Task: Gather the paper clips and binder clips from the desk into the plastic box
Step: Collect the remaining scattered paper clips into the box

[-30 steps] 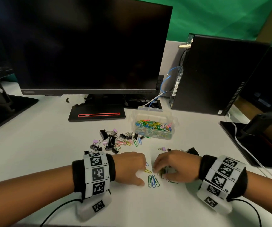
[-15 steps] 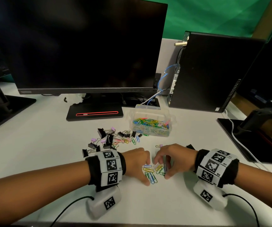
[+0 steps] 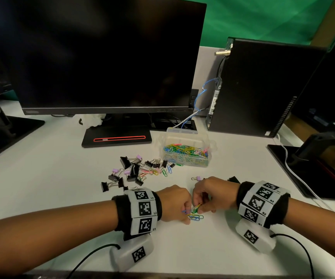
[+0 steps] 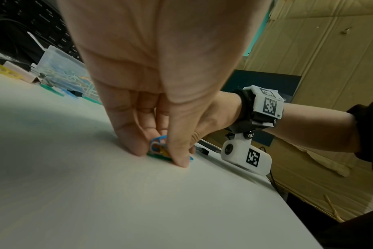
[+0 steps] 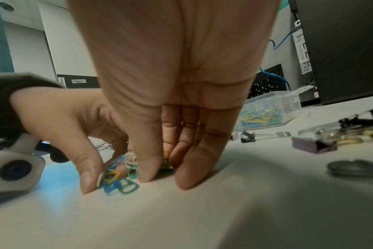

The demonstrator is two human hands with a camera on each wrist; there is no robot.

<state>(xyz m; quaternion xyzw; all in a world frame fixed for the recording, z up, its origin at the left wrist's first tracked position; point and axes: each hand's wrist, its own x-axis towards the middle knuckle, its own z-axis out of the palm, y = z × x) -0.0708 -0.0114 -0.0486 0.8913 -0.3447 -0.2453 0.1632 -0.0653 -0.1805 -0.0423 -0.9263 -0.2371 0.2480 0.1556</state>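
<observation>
A small bunch of coloured paper clips lies on the white desk between my hands. My left hand pinches part of the bunch against the desk; the left wrist view shows blue and green clips between thumb and fingers. My right hand pinches green and yellow clips at its fingertips, touching the left hand. The clear plastic box, open and holding many coloured clips, stands further back. A pile of black and purple binder clips with some paper clips lies left of the box.
A lone purple binder clip and a black one lie just behind my right hand. A monitor on its stand and a black computer case rise behind the box. Another monitor base sits at the right.
Both hands have drawn together, sweeping the scattered paper clips into one tight bunch. Their fingers now pinch the clips instead of lying over them.
</observation>
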